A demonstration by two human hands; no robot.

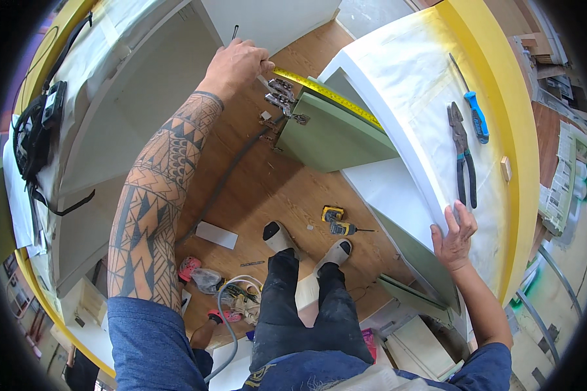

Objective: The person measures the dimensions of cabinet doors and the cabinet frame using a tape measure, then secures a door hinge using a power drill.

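Near on the right, the right hand (456,236) rests with fingers spread on the white cabinet edge (409,148), just beside the pliers (459,133). Farther, on the left, the left hand (240,64) pinches the yellow measuring tape (329,96), which stretches rightward above the green panel (332,138).

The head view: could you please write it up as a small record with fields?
Left hand: fingers curled, holding the yellow measuring tape
Tape: extended, running toward the curved countertop
Right hand: fingers spread, resting on the countertop's white edge
On countertop: pliers with dark handles, blue-handled screwdriver
Below tape: green panel, with metal hinges near its left end
On brown floor: yellow-and-black cordless drill
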